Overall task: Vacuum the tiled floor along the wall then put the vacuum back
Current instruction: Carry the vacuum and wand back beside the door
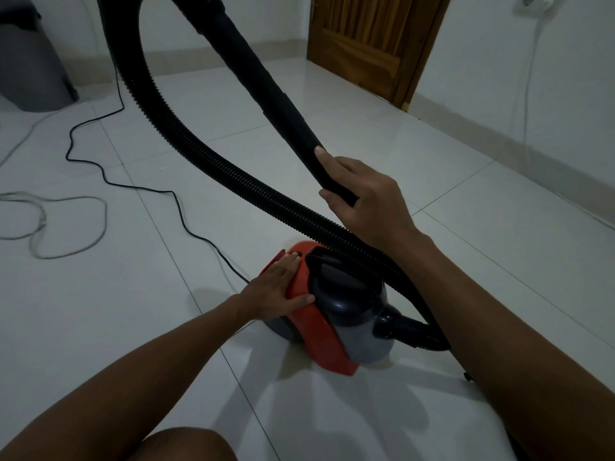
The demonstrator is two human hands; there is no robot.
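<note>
Resting flat on the vacuum, left hand; right hand grip holds the wand.

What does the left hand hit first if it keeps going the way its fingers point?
Left hand lies flat on the red and grey canister vacuum, fingers pointing up-right. Next in that line is likely the ribbed black hose crossing above the body, though depth is unclear.

A home room: white tiled floor, wooden door (shut), wall socket.
</note>
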